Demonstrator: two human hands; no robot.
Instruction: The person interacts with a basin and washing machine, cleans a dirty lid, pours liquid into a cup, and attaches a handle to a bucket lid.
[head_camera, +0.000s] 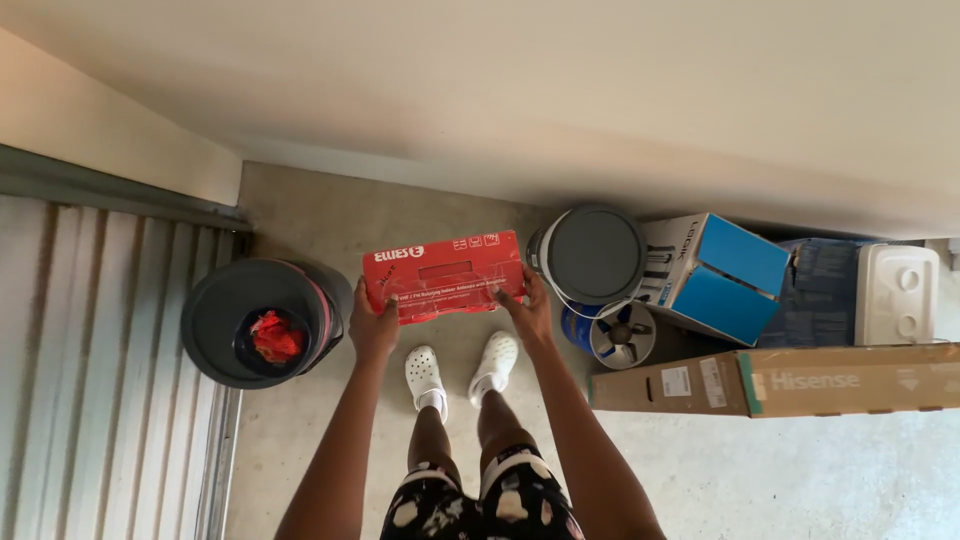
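— How far along can the work be judged to be?

— The red flat box (444, 275) is seen lifted clear of the concrete floor (330, 215) and held level at about waist height, above the white clogs (460, 372). It has been taken in hand, then, but has not been set down anywhere; judged from this alone, the carrying is under way and the placing is left.

— How is it held?

— By both ends. The left hand (372, 325) is closed around the box's left end, fingers curled under and thumb over the edge. The right hand (528, 305) is closed the same way on the right end.

— And the box itself?

— A long, shallow carton, bright red, wrapped in glossy clear film that catches the light. White print and small pictograms are carried on its top face. No dent or tear can be made out.

— What lies around it?

— Just to its left, near the corrugated shutter (100, 350), a dark round bin (255, 320) stands open with something red crumpled inside. To the right, a grey-lidded round container (590, 253) is seen against the wall, with a small fan (620, 335) below it. Further right a white and blue carton (715, 272), a white cooler (895, 293) and a long brown cardboard box (775, 380) are stacked along the floor's far edge.
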